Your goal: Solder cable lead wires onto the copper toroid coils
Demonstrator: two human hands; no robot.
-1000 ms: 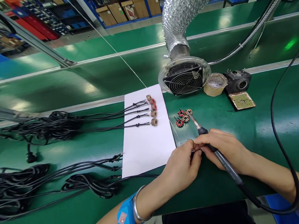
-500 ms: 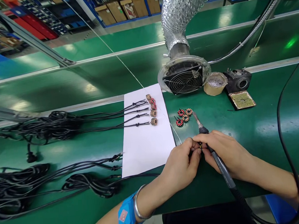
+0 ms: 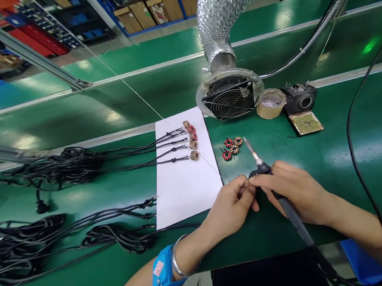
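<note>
My right hand (image 3: pixel 294 190) is wrapped round a soldering iron (image 3: pixel 291 219), whose metal tip points up and away toward a small cluster of red and copper wound ring coils (image 3: pixel 232 149). My left hand (image 3: pixel 235 205) is closed in a pinch, its fingertips meeting the right fingers; what lies between them is hidden. A thin pale wire (image 3: pixel 212 169) runs from the upper left down to the left hand. One black cable (image 3: pixel 179 225) passes under my left forearm. On a white sheet (image 3: pixel 183 186) lie several knotted cables ending at small coils (image 3: pixel 194 155).
A fume extractor fan (image 3: pixel 230 99) hangs from a silver duct over the green bench. Beside it stand a round tub (image 3: pixel 271 103) and a black iron stand (image 3: pixel 301 99) with a sponge tray (image 3: pixel 306 123). Bundled black cables (image 3: pixel 72 165) lie at left. The iron's cord (image 3: pixel 353 150) loops at right.
The right hand has turned slightly, and the iron's tip has moved a little away from the coils. The small dark and yellow piece seen between my fingertips is now covered. The view shifted slightly.
</note>
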